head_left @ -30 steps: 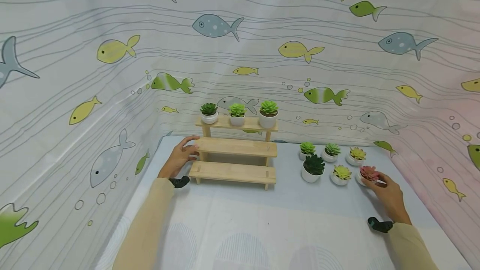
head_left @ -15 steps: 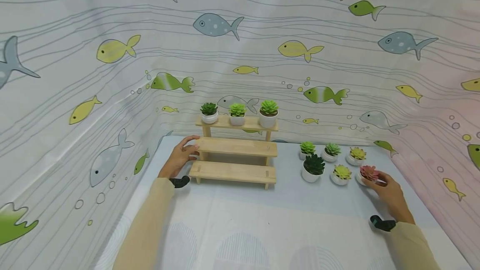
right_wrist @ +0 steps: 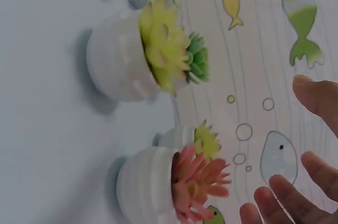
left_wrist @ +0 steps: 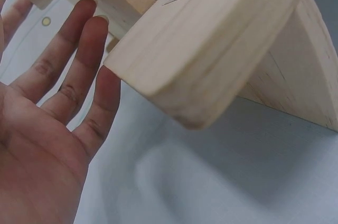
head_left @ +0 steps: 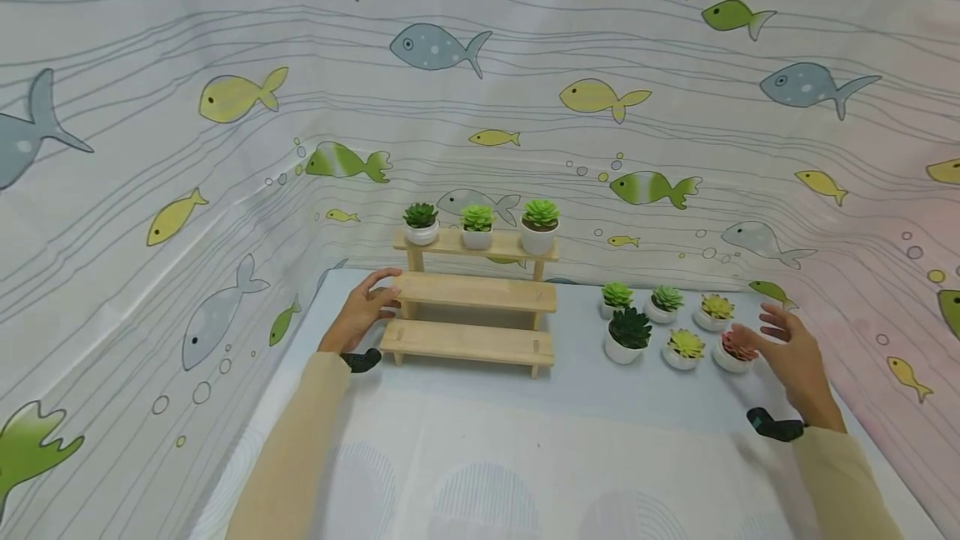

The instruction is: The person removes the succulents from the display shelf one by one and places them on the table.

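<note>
A three-step wooden shelf (head_left: 468,342) stands at the middle left of the table. My left hand (head_left: 360,315) is at the left end of its middle step. In the left wrist view, slightly bent fingers (left_wrist: 103,94) lie against the board's edge without curling round it. On the right, my right hand (head_left: 797,361) hovers with spread fingers just above and beside a red succulent (head_left: 733,355) in a white pot. The right wrist view shows a gap between the fingertips and the red succulent (right_wrist: 198,184); that hand holds nothing.
Three potted green succulents (head_left: 477,227) line the top step. Left of the red one stand several more white pots, among them a dark green succulent (head_left: 628,333) and a yellow-green succulent (head_left: 683,348). A fish-patterned sheet (head_left: 525,57) walls the table (head_left: 480,432) behind and at both sides.
My right hand has let go of the red succulent's pot and lifted up and slightly right, its fingers spreading. The pot has stayed in place, and the left hand has kept still.
</note>
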Tool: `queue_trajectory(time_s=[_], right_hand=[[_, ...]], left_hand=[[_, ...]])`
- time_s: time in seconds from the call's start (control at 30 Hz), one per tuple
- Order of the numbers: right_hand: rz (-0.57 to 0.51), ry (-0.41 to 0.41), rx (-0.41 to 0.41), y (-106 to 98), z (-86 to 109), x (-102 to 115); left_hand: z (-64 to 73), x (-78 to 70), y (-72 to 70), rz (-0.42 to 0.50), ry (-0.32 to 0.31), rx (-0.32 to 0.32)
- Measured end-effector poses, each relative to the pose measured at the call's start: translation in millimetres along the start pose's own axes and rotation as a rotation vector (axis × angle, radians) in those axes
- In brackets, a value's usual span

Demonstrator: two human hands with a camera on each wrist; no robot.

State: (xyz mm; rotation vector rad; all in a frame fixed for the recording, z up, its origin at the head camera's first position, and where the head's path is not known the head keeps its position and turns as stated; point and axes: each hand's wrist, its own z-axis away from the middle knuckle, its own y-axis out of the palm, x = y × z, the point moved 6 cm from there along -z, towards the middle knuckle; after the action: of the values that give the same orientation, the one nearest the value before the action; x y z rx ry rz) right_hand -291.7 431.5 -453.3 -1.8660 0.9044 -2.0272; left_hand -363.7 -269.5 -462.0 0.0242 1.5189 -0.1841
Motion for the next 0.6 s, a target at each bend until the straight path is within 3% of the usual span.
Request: queue_trajectory(time_s=[0.2,0.4,0.6], right_hand=[[-0.023,-0.075,-0.021,7,-0.7,32],[-0.029,-0.140,-0.033,19,-4.3,58],[-0.044,-0.218,0.023,35,-6.3,84]], left_hand=[[-0.9,-1.9,0.7,0.000,0.005,0.003],[-13.6,16.5,-3.5,0.001,0.011,-0.011],[-16.5,27.7,-7.4,-0.029,0.031,-0.042]])
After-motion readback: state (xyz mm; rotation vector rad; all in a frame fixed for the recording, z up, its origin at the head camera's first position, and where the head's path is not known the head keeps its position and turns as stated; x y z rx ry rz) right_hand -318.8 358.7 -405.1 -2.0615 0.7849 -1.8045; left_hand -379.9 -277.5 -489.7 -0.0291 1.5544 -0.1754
